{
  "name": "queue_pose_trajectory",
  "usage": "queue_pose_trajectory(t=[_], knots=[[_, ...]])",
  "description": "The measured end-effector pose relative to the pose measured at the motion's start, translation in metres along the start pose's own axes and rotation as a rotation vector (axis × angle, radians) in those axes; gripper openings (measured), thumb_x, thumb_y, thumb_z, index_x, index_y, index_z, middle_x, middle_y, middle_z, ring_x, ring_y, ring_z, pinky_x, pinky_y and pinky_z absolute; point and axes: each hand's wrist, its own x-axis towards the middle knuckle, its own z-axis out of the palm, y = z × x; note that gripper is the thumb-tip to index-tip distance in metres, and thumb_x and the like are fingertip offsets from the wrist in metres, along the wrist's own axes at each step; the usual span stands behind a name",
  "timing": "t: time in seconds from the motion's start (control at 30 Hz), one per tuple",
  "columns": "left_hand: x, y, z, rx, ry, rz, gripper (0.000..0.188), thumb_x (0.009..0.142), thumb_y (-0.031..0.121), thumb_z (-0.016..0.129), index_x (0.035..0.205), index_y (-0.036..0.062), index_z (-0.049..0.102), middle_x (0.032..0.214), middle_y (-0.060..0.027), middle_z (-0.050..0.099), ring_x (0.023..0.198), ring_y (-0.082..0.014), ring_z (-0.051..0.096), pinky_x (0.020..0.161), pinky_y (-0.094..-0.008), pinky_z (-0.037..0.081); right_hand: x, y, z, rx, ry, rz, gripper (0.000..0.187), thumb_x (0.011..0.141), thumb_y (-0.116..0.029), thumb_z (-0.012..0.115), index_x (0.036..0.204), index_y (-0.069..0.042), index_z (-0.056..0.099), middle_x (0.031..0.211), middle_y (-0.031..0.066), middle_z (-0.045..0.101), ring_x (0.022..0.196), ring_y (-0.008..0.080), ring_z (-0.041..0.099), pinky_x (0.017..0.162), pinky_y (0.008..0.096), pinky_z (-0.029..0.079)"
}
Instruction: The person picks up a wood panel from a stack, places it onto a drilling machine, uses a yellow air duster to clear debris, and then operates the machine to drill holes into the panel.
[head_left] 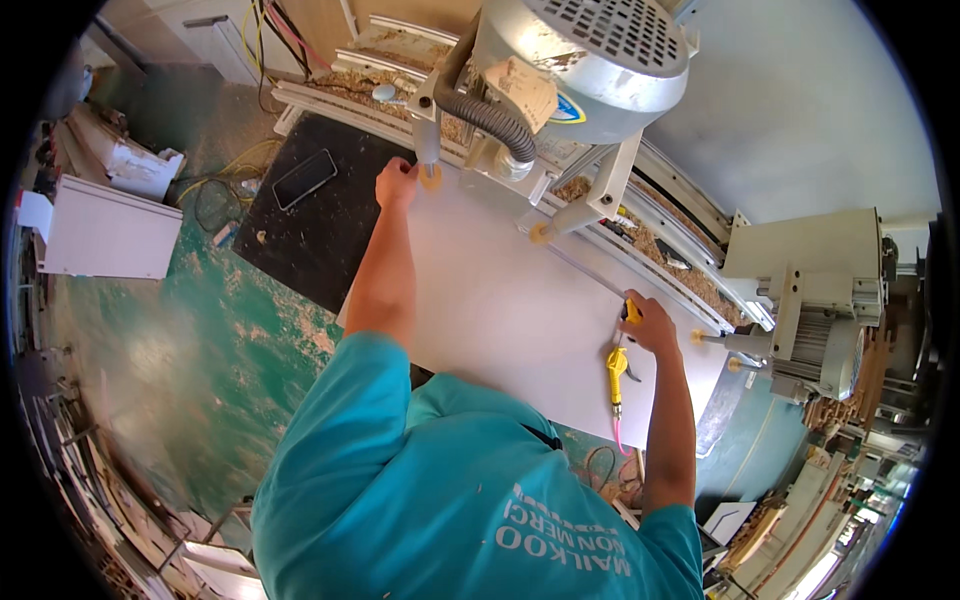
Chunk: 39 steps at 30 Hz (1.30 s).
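A large pale board [480,290] lies flat in front of me, beneath a machine. At its far left corner, next to a clamp post with a yellowish pad [430,178], is my left hand [397,184]. Its fingers are curled closed, and what they grip is hidden. My right hand [652,324] is wrapped round a yellow and black tape measure [632,311] near the board's far right side. A thin blade [590,272] runs from it leftward along the far edge. Just nearer to me, a yellow air blow gun [617,375] with a pink hose rests on the board.
A large motor [590,70] with a ribbed hose overhangs the far edge; a second motor unit [815,340] stands at the right. Sawdust fills the rails behind. A phone [305,180] lies on the black surface [300,240] at left. A white cabinet [110,230] stands on the green floor.
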Motion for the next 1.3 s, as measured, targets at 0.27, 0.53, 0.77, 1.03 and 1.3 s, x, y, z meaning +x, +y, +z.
queue_pose_trajectory(t=[0.27,0.53,0.77,1.03,1.3], knots=[[-0.047,-0.006,0.004,-0.065,0.345,0.385,0.015,0.083,0.02,0.069,0.087,0.0061,0.064,0.084,-0.0115,0.063,0.071,-0.0313,0.062,0.063,-0.0433,0.05,0.004,-0.015,0.007,0.224,0.021,-0.086,0.065,0.069,-0.031,0.08,0.128,-0.022,0.055,0.1,0.0148,0.063,0.095,0.0321,0.062,0.083,0.0434,0.049],[-0.287,0.04,0.01,-0.804,-0.98,0.112,0.03,0.093,0.027,0.066,0.115,0.0071,0.062,0.099,-0.0046,0.061,0.086,-0.0127,0.058,0.079,-0.0279,0.049,-0.028,-0.12,0.03,0.709,-0.206,-0.332,0.062,0.071,-0.022,0.08,0.126,-0.006,0.056,0.105,0.0114,0.063,0.094,0.0239,0.059,0.089,0.0312,0.047],[-0.282,0.06,-0.017,-0.642,-1.265,-0.249,0.034,0.092,0.022,0.067,0.116,-0.0012,0.059,0.097,-0.0064,0.062,0.084,-0.0147,0.055,0.075,-0.0295,0.047,-0.048,-0.148,0.041,0.548,-0.173,-0.349,0.067,0.068,-0.031,0.078,0.127,-0.01,0.053,0.105,0.0172,0.066,0.098,0.0353,0.063,0.084,0.0403,0.051],[-0.271,0.029,-0.012,-0.382,-1.112,0.153,0.013,0.087,0.013,0.068,0.096,0.0038,0.064,0.083,-0.0028,0.062,0.08,-0.0118,0.056,0.073,-0.0291,0.047,-0.056,-0.135,0.063,0.21,-0.194,-0.303,0.063,0.074,-0.04,0.068,0.131,-0.017,0.053,0.103,0.0182,0.067,0.097,0.0386,0.064,0.086,0.0464,0.05],[-0.067,-0.052,-0.046,-0.163,-0.207,0.077,0.032,0.095,0.033,0.054,0.101,0.0031,0.065,0.092,-0.018,0.068,0.089,-0.035,0.066,0.075,-0.0421,0.051,-0.006,-0.02,0.061,-0.065,-0.079,0.151,0.039,0.087,-0.043,0.054,0.118,-0.019,0.061,0.111,0.0149,0.066,0.108,0.0345,0.062,0.092,0.0562,0.045]])
